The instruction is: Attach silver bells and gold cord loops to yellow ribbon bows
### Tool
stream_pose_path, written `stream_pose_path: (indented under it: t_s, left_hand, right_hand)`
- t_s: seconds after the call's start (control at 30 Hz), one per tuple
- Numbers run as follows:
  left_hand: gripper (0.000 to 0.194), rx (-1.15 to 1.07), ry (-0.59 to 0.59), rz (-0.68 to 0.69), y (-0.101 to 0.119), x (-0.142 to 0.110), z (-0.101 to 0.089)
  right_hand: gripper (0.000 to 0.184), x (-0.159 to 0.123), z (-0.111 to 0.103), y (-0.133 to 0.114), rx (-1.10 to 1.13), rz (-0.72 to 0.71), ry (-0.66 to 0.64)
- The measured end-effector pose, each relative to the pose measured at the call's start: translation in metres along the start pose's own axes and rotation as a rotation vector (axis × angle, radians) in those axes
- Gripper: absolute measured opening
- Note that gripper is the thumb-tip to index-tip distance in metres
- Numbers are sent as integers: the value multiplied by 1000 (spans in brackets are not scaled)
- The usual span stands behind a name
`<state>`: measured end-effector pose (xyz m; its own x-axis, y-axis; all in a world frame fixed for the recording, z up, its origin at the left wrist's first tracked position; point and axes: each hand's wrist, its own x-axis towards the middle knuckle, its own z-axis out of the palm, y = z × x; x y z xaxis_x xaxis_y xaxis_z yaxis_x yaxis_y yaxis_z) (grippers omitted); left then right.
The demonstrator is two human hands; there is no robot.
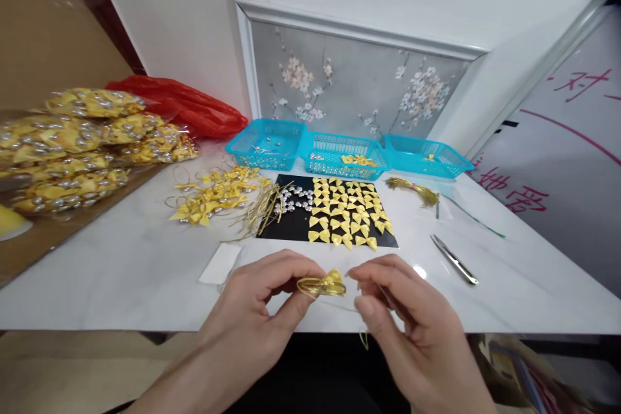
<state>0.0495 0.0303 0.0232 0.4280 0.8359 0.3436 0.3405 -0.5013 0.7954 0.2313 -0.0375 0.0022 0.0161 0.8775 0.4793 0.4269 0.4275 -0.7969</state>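
In front of the table edge, my left hand (272, 294) pinches a yellow ribbon bow (334, 277) between thumb and fingers. A coiled gold cord (315, 286) loops around the front of the bow. My right hand (405, 317) is just to the right, its fingers curled and its thumb close to them. A thin strand runs from the bow toward the right thumb, and a small loop of cord (363, 339) hangs below it. The right fingers appear closed on this strand, though the grip is partly hidden. Beyond my hands, rows of yellow bows (342, 210) lie on a black mat (281, 228).
Silver beads (294, 199) sit on the mat's left part. Left of it are a heap of finished bows (213, 194) and loose cords (252, 213). Blue baskets (347, 168) line the wall. Thread snips (455, 260) and a cord bundle (412, 189) lie right; bagged bows (72, 136) are left.
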Motion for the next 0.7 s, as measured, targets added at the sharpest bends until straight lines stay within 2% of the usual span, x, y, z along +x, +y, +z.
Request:
stream_pose_path:
  t_s: [0.13, 0.23, 0.3, 0.4, 0.53, 0.7]
  left_hand:
    - [21, 78, 48, 99, -4, 1, -1]
    - [25, 177, 95, 190, -11, 1, -1]
    - [26, 248, 122, 276, -16, 2, -1]
    - [24, 300, 151, 364, -21, 1, -1]
    - [20, 310, 171, 340, -22, -2, -1]
    - [21, 295, 193, 337, -22, -5, -1]
  right_hand:
    - [9, -6, 17, 6, -19, 75, -151]
    - [17, -11, 25, 3, 73, 25, -206]
    - [17, -13, 23, -4, 90, -24, -157]
    - [13, -13, 15, -17, 11, -86, -16]
    - [16, -13, 7, -26, -161, -122, 152]
    - [19, -13, 7, -23, -213, -208, 215]
